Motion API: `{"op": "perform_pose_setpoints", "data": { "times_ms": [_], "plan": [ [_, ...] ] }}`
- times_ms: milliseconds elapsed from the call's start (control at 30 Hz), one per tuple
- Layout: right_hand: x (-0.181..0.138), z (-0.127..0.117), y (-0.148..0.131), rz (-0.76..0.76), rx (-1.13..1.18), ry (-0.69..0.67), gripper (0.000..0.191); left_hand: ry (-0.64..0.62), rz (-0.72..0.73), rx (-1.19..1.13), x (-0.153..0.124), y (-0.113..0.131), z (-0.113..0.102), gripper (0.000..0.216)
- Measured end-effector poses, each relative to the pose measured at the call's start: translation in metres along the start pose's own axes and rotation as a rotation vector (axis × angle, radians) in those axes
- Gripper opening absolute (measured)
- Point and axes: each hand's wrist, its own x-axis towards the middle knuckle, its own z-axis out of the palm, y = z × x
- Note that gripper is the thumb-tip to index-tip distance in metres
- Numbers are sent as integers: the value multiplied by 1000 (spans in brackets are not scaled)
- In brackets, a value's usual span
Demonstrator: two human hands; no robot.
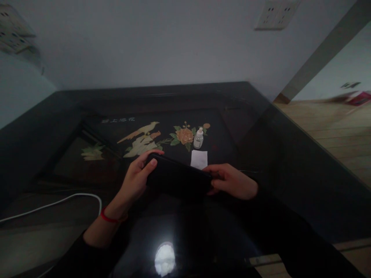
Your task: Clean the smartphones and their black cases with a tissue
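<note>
A black phone-like slab [178, 178] is held level above the glossy dark table [284, 162], between both hands. My left hand [136, 179] is closed around its left end, thumb on top, with a red band on the wrist. My right hand [232, 180] grips its right end, fingers curled round the edge. Just beyond the slab lie a small white square of cloth or paper [199, 159] and a small clear bottle with a white cap [198, 138], both standing on the table's inlaid picture of a bird and flowers.
A white cable [58, 202] curves over the table at the left. A wall with a socket plate [276, 14] rises behind the table. Wooden floor [336, 131] lies to the right, with a red object [359, 98] far off. A light reflects near the table's front.
</note>
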Motion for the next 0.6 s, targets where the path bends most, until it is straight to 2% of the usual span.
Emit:
{"op": "perform_pose_setpoints", "data": {
  "times_ms": [200, 300, 433, 533, 600],
  "plan": [
    [-1, 0, -1, 51, 45, 0, 29, -40, -88, -99, 2, -2, -1, 41],
    [-4, -1, -1, 62, 60, -53, 30, -52, -125, -172, 3, -4, -1, 40],
    [-3, -1, 3, 16, 121, -25, 39, -20, -171, -216, 2, -5, 4, 37],
    [1, 3, 9, -17, 199, -63, 51, 5, -209, -173, -1, -6, 8, 41],
    [3, 7, 11, -19, 246, -102, 54, 29, -163, -38, -1, -7, 8, 42]
  ]
}}
